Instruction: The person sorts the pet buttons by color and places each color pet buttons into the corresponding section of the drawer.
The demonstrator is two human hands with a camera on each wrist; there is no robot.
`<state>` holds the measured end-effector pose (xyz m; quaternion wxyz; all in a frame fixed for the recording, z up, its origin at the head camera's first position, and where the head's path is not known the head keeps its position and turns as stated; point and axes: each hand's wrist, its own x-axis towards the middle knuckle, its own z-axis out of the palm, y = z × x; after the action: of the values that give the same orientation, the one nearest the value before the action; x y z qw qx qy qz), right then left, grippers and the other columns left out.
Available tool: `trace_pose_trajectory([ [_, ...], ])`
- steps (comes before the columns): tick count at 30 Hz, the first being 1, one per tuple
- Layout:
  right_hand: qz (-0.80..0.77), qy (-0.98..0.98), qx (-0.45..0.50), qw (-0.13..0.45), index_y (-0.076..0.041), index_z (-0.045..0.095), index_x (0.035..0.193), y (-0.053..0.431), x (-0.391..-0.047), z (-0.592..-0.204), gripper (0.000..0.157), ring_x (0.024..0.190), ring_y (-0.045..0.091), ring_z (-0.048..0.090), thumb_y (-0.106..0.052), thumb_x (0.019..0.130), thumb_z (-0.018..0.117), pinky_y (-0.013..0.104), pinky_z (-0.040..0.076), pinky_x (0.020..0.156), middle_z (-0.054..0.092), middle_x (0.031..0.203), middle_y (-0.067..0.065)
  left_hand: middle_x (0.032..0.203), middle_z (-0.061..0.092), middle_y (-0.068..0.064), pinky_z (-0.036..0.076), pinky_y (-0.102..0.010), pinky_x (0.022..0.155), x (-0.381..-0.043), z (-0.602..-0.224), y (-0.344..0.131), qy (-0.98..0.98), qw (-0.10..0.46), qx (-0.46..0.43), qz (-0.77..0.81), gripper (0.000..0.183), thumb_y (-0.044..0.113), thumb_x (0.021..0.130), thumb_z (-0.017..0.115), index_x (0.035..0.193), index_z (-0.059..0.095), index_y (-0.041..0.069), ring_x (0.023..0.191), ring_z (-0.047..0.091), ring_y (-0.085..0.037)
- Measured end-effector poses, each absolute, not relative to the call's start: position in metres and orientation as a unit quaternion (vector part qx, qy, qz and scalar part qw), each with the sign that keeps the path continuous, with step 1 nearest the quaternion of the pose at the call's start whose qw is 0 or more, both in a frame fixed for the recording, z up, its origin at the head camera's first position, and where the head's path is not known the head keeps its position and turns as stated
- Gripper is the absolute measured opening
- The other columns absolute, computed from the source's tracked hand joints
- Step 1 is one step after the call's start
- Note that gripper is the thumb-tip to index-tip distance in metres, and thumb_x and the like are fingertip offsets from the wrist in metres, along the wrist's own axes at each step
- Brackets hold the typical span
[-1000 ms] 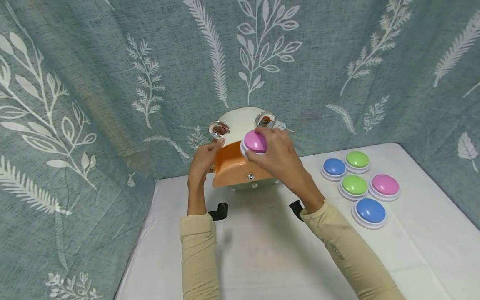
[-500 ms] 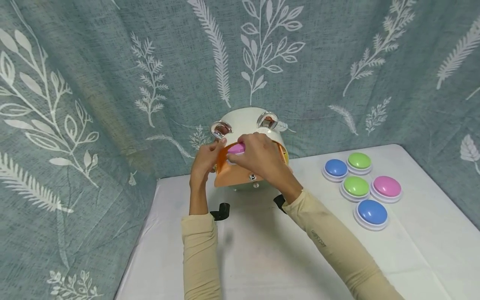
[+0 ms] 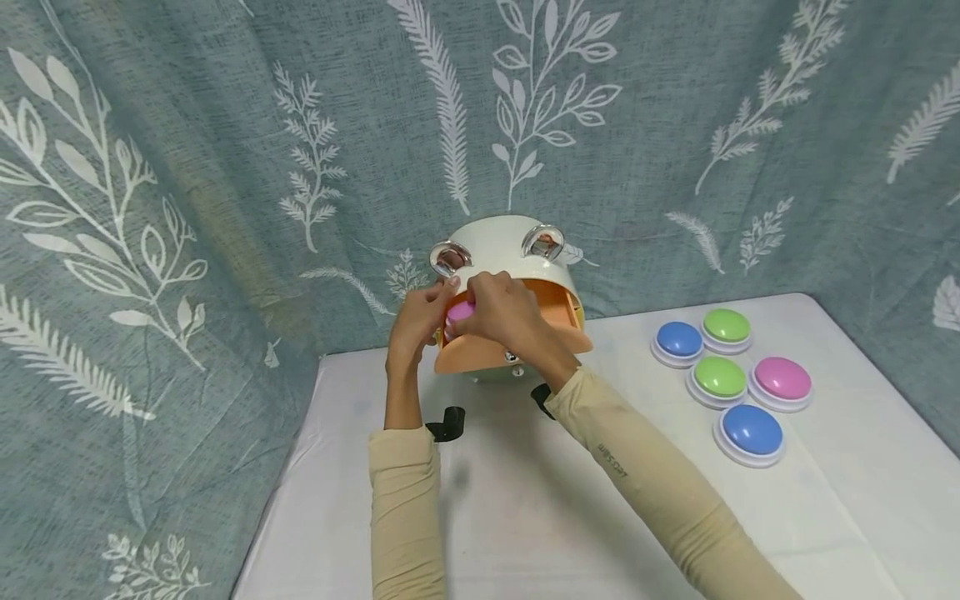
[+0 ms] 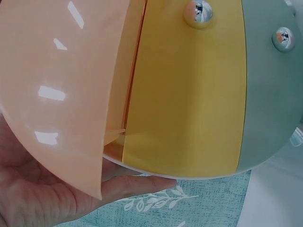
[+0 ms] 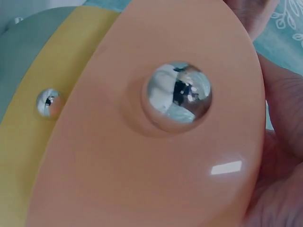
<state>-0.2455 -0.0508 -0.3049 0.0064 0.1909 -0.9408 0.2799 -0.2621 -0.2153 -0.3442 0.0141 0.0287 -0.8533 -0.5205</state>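
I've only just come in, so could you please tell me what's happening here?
A person's right hand holds a pink button inside the pulled-out orange drawer of a cabinet, near the drawer's left end. The left hand rests against the cabinet's left side. Five other buttons sit on the table to the right.

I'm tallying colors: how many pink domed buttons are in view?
2: one pink domed button held by the right hand at the left end of the open orange drawer; the other pink domed button on the white table at right. Others may be hidden.
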Motion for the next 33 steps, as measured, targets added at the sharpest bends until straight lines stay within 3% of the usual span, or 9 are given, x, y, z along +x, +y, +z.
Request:
trace_pose_trajectory([
  [7,0.260,-0.947,0.183,-0.031,-0.009,0.069,0.082,-0.056,-0.248,-0.296,0.036,0.070,0.020,0.060,-0.036,0.081,0.092,0.030,0.043,0.060,0.062,0.073,0.003,0.059,0.042,0.009,0.043,-0.029,0.052,-0.264,-0.343,-0.214,-0.852,0.000,0.030,-0.523,0.059,0.056,0.104,0.055,0.115,0.075,0.001,0.052,0.039,-0.009],
  [12,0.241,-0.951,0.188,-0.051,-0.010,0.065,0.075,-0.057,-0.250,-0.292,0.036,0.063,0.017,0.057,-0.034,0.082,0.091,0.029,0.042,0.058,0.053,0.062,0.000,0.070,0.046,0.012,0.047,-0.036,0.062,-0.266,-0.343,-0.213,-0.851,-0.011,0.032,-0.525,0.062,0.056,0.105,0.054,0.145,0.064,0.010,0.057,0.039,-0.009],
  [17,0.257,-0.947,0.183,-0.065,-0.011,0.064,0.068,-0.054,-0.247,-0.292,0.036,0.056,0.014,0.048,-0.030,0.092,0.082,0.027,0.035,0.052,0.045,0.056,-0.003,0.060,0.032,0.009,0.047,-0.035,0.063,-0.265,-0.341,-0.213,-0.852,-0.014,0.036,-0.522,0.062,0.057,0.105,0.053,0.141,0.067,0.009,0.054,0.032,-0.009],
  [20,0.276,-0.945,0.176,-0.020,-0.012,0.070,0.073,-0.047,-0.238,-0.293,0.031,0.056,0.015,0.051,-0.031,0.098,0.076,0.026,0.035,0.051,0.053,0.060,-0.002,0.065,0.037,0.010,0.050,-0.033,0.064,-0.265,-0.341,-0.213,-0.853,-0.015,0.035,-0.520,0.064,0.058,0.105,0.052,0.144,0.064,0.009,0.057,0.035,-0.008],
  [22,0.288,-0.941,0.177,0.032,-0.011,0.075,0.082,-0.039,-0.229,-0.293,0.028,0.060,0.017,0.056,-0.032,0.100,0.073,0.027,0.038,0.052,0.062,0.067,0.001,0.076,0.052,0.006,0.051,-0.033,0.065,-0.265,-0.341,-0.213,-0.853,-0.016,0.031,-0.520,0.065,0.058,0.105,0.052,0.149,0.059,0.010,0.063,0.042,-0.010],
  [24,0.304,-0.932,0.177,0.089,-0.009,0.078,0.091,-0.028,-0.221,-0.292,0.025,0.064,0.018,0.062,-0.031,0.101,0.071,0.028,0.045,0.054,0.072,0.077,0.004,0.109,0.069,-0.003,0.052,-0.033,0.067,-0.265,-0.341,-0.213,-0.854,-0.020,0.027,-0.519,0.067,0.057,0.106,0.051,0.153,0.053,0.010,0.080,0.055,-0.015],
  [27,0.324,-0.919,0.167,0.153,-0.006,0.080,0.100,-0.004,-0.211,-0.290,0.025,0.072,0.022,0.067,-0.029,0.101,0.071,0.032,0.051,0.059,0.078,0.091,0.009,0.160,0.051,-0.010,0.054,-0.033,0.071,-0.264,-0.341,-0.213,-0.856,-0.028,0.029,-0.516,0.068,0.056,0.107,0.049,0.157,0.047,0.011,0.116,0.062,-0.027],
  [30,0.341,-0.909,0.136,0.197,-0.005,0.080,0.104,0.027,-0.206,-0.293,0.025,0.079,0.028,0.067,-0.028,0.101,0.071,0.039,0.053,0.066,0.078,0.097,0.013,0.171,0.036,-0.007,0.052,-0.034,0.073,-0.264,-0.341,-0.214,-0.856,-0.034,0.037,-0.514,0.069,0.056,0.107,0.048,0.159,0.043,0.012,0.137,0.054,-0.035],
  [33,0.346,-0.906,0.094,0.225,-0.004,0.078,0.109,0.065,-0.204,-0.303,0.025,0.087,0.035,0.069,-0.026,0.101,0.069,0.046,0.054,0.073,0.077,0.104,0.019,0.170,0.038,-0.007,0.053,-0.033,0.071,-0.264,-0.341,-0.214,-0.859,-0.032,0.040,-0.510,0.070,0.057,0.107,0.049,0.160,0.042,0.012,0.130,0.056,-0.029],
])
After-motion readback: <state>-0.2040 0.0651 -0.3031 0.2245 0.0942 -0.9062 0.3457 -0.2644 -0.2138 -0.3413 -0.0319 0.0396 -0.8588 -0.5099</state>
